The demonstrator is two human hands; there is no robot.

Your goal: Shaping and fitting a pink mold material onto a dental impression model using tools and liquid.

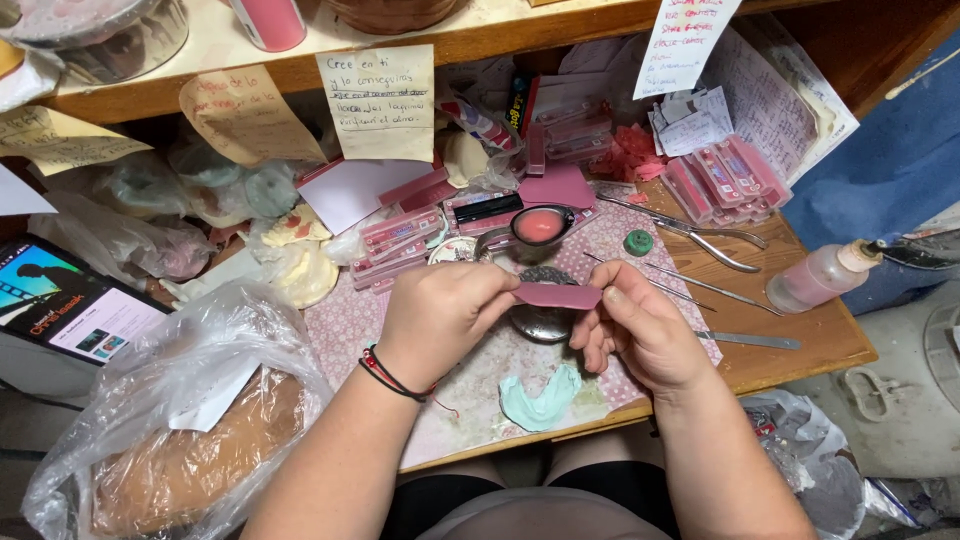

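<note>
**Desk:** Pink wax strip (558, 295) — where do you have it?

**Operator:** I see it held level between both hands above the patterned mat (350, 325). The left hand (440, 318) pinches one end between thumb and fingertips; the right hand (640, 325) pinches the other end, thumb on top, remaining fingers (592, 350) curled underneath. Both sets of fingers are pressed together on the strip, not spread.

**Desk:** What sits under the fingers?

**Operator:** Directly below the strip, between the two hands, I make out a rounded metal bowl (540, 322), partly hidden. Nearer the body than the fingers lies a pale green dental cast (541, 400), well apart from either hand.

**Desk:** And beyond the fingertips?

**Operator:** Just past them stands a small dish of pink wax (540, 226). Beyond the right fingers I see thin metal probes (700, 283), a pair of pliers (715, 238) and a green cap (638, 242); further out to that side, a squeeze bottle (825, 275) lies at the bench edge. Beyond the left fingers are stacked pink tooth cards (400, 240).

**Desk:** Anything on the wrist?

**Operator:** Red and black cords (390, 378) circle the left wrist. Outboard of that hand I see a clear plastic bag (175, 430) and a tablet (70, 305) with its screen lit.
</note>
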